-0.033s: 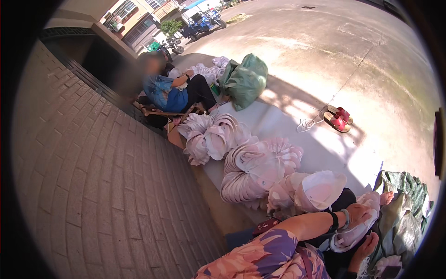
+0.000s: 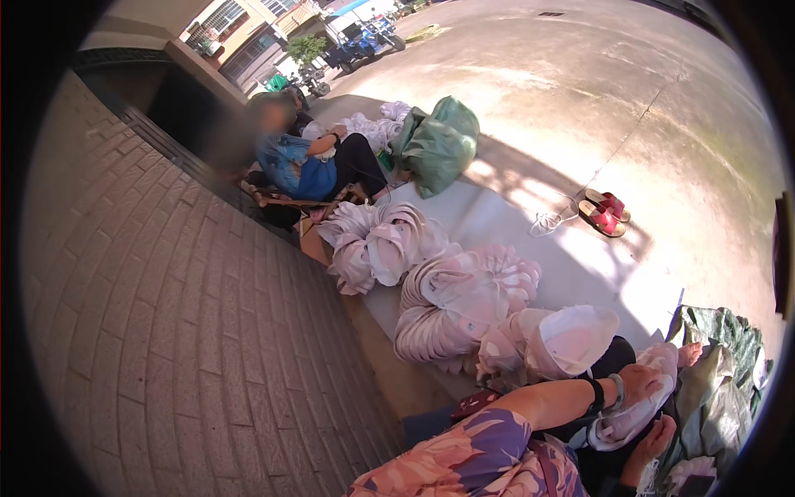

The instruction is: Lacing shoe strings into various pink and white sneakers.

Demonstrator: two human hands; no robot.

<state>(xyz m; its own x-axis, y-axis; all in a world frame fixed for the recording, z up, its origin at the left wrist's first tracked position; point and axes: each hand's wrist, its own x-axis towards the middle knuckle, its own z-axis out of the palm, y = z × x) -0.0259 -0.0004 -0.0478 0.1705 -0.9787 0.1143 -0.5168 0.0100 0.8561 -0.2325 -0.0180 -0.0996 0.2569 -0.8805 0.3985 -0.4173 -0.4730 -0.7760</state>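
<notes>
Your left hand point(image 2: 642, 383) is out in front w/ the forearm running left-to-right across the lower frame, wrist bands on it. Its fingers are curled onto the white fabric piece point(image 2: 631, 418) in your lap, gripping the upper edge. Your right hand point(image 2: 654, 443) sits just below, touching the same piece from the underside; fingers partly hidden, so can't tell if they're clenched or loose.

The white fabric piece's long axis runs diagonally, from lower left up toward the upper right, lying between your two hands. Left hand is on top and nearer the far end; right hand is nearer your body.

Just beyond the left hand, up and to the left, is a stack of white fabric pieces point(image 2: 551, 340), touching your lap area. Further along the same line: a fanned bundle point(image 2: 464, 302), then another bundle point(image 2: 381, 244), all on a pale ground sheet point(image 2: 497, 219) spread over the concrete.

To your right, a green tarp bag point(image 2: 716, 373). Red sandals point(image 2: 603, 211) well apart on the sheet edge. Another person in a blue top point(image 2: 294, 170) sits by the brick wall point(image 2: 166, 331), w/ a green sack point(image 2: 435, 145) beside them.
</notes>
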